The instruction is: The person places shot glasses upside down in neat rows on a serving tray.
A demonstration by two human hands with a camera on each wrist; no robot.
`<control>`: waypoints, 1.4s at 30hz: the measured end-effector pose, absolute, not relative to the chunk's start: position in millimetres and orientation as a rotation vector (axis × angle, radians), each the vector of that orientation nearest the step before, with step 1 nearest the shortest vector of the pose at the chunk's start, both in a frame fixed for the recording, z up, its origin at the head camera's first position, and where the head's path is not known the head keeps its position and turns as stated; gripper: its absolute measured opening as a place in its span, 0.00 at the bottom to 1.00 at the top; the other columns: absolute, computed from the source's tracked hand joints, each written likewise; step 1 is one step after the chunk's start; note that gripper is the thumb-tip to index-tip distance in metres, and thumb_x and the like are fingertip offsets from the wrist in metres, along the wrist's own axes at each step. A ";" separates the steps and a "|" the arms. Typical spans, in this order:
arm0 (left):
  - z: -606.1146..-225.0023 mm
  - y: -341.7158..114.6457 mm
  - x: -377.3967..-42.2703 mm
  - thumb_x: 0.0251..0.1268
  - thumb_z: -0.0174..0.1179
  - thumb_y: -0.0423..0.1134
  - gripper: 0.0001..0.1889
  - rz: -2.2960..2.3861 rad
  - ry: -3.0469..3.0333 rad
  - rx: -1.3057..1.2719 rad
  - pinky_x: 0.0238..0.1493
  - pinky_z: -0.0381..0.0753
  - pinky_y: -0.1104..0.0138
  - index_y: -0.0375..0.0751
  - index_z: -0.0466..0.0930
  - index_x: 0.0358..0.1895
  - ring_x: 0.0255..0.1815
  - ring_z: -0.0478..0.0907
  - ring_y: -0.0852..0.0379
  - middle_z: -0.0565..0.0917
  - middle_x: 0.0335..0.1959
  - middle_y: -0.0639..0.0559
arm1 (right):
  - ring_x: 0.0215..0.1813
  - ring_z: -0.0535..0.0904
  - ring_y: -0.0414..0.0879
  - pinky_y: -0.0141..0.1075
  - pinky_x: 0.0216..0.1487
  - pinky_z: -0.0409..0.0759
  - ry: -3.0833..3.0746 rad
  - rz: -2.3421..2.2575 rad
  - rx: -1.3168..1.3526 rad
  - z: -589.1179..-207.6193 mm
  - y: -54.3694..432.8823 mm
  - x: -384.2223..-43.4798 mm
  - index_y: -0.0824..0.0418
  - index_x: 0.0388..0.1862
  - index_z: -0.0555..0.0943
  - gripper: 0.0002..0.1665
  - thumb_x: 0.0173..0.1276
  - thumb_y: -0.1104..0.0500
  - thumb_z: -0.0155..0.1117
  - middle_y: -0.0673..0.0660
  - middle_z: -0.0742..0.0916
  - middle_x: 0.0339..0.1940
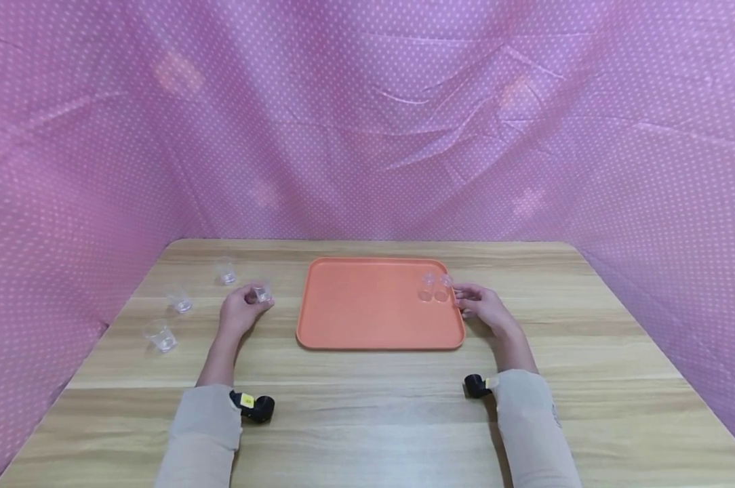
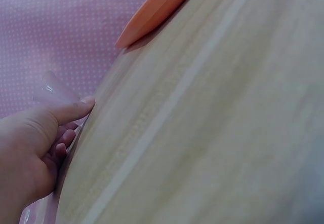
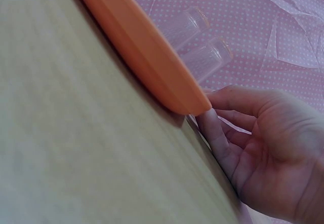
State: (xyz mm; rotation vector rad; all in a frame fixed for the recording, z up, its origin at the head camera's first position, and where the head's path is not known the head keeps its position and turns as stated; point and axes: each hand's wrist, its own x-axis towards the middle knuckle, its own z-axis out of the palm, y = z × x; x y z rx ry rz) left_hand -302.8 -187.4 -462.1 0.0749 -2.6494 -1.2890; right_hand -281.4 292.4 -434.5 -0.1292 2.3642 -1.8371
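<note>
My left hand (image 1: 239, 312) grips a small clear cup (image 1: 262, 293) at table level, left of the orange tray (image 1: 380, 332). In the left wrist view the thumb lies along the near side of that cup (image 2: 56, 89), which partly hides behind the hand. My right hand (image 1: 486, 308) holds the tray's right rim, with fingers and thumb at the edge in the right wrist view. Two taller clear cups (image 1: 426, 290) stand side by side on the tray near this hand; the nearer one (image 3: 207, 59) shows close to the fingers.
Three more clear cups stand on the left of the wooden table (image 1: 367, 420): a back one (image 1: 226, 272), a middle one (image 1: 180, 299) and a front one (image 1: 161, 336). Pink dotted cloth (image 1: 367, 135) hangs behind and along both sides.
</note>
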 end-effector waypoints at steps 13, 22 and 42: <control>-445.8 -180.2 -301.1 0.55 0.64 0.35 0.19 -1.460 -2.625 0.096 0.51 0.70 0.54 0.30 0.75 0.48 0.47 0.74 0.40 0.77 0.46 0.33 | 0.36 0.77 0.40 0.32 0.38 0.78 2.403 -1.841 -0.128 -456.6 299.6 -295.1 0.74 0.61 0.66 0.25 0.65 0.70 0.53 0.68 0.76 0.47; -426.1 -161.9 -304.0 0.55 0.64 0.36 0.17 -1.383 -2.660 -0.018 0.45 0.71 0.55 0.31 0.77 0.47 0.44 0.71 0.43 0.77 0.47 0.34 | 0.35 0.77 0.40 0.32 0.37 0.78 2.406 -1.840 -0.124 -456.1 299.5 -295.2 0.75 0.60 0.66 0.25 0.64 0.69 0.54 0.68 0.76 0.46; -402.9 -104.9 -313.2 0.52 0.66 0.35 0.18 -1.302 -2.657 -0.216 0.39 0.73 0.59 0.31 0.78 0.46 0.40 0.73 0.46 0.80 0.42 0.39 | 0.36 0.77 0.39 0.32 0.37 0.78 2.384 -1.863 -0.122 -455.7 301.4 -294.8 0.75 0.61 0.66 0.25 0.65 0.69 0.54 0.67 0.76 0.46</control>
